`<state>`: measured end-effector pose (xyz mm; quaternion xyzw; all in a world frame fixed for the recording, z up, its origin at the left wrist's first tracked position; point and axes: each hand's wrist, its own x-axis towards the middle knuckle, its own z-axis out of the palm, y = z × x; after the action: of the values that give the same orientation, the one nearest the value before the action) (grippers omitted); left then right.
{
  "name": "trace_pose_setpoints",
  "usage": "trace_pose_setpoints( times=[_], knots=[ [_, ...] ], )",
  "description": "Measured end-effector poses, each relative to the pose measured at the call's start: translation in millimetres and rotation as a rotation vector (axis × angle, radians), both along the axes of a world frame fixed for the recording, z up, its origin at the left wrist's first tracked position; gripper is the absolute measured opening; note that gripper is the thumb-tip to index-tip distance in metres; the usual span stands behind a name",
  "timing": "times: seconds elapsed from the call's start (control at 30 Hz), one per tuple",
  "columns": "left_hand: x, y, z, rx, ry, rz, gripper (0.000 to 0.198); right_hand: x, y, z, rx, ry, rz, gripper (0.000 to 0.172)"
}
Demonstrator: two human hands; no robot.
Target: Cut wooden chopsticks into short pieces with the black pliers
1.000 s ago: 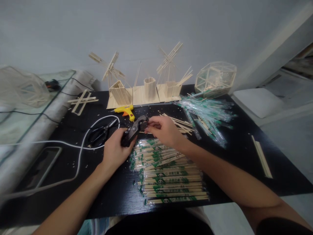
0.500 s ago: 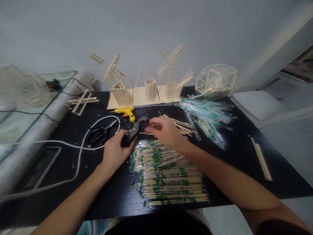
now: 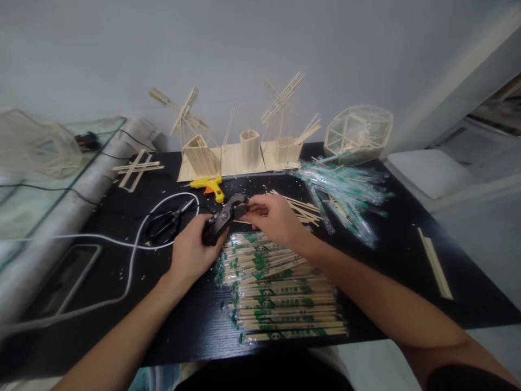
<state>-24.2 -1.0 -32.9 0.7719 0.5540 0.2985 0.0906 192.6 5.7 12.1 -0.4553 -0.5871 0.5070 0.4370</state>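
- Head camera: worn viewpoint, above the near edge of the black table (image 3: 199, 320).
- Faces forward and down across the table.
- Close range; table spans the frame, wall (image 3: 228, 49) beyond its far edge.

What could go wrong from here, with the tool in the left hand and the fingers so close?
The right hand has its fingertips at the head of the tool, so they might get pinched if the left hand squeezes.
The white cord loops around the scissors near the left hand; a sideways move could snag it.
Loose sticks lie just beyond the right hand and could be knocked.
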Motion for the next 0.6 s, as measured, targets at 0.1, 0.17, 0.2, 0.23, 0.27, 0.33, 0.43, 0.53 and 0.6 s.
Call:
trace_pose_setpoints(
  times=[0.1, 0.17, 0.2, 0.23, 0.27, 0.33, 0.43, 0.53, 0.6],
  knots=[
    [-0.5, -0.2, -0.6, 0.006, 0.004, -0.003, 0.028, 0.3, 0.4, -1.7, 0.004, 0.004, 0.008, 0.009],
    [-0.7, -0.3, -0.9, -0.006, 0.009, -0.003, 0.027, 0.4, 0.5, -2.5, 0.003, 0.009, 0.01, 0.012],
    [-0.8, -0.4, -1.0, -0.013, 0.01, -0.001, 0.027, 0.4, 0.6, -2.8, 0.006, 0.008, 0.011, 0.013],
    [-0.8, -0.4, -1.0, -0.017, 0.011, 0.001, 0.027, 0.4, 0.6, -3.0, 0.01, 0.003, 0.009, 0.014],
    [-0.8, -0.3, -0.9, -0.019, 0.013, 0.003, 0.027, 0.4, 0.6, -3.1, 0.013, -0.004, 0.007, 0.015],
    [-0.6, -0.3, -0.4, -0.022, 0.017, 0.007, 0.028, 0.4, 0.7, -3.0, 0.016, -0.017, 0.003, 0.017],
    [0.0, -0.6, 0.7, -0.026, 0.027, 0.012, 0.028, 0.3, 0.9, -2.8, 0.019, -0.024, 0.0, 0.019],
    [0.2, -1.2, 1.1, -0.029, 0.033, 0.02, 0.028, -0.2, 1.4, -3.1, 0.017, -0.023, -0.003, 0.021],
    [0.1, -1.3, 1.0, -0.037, 0.028, 0.013, 0.027, -0.7, 1.8, -3.3, 0.008, -0.012, -0.005, 0.019]
  ],
)
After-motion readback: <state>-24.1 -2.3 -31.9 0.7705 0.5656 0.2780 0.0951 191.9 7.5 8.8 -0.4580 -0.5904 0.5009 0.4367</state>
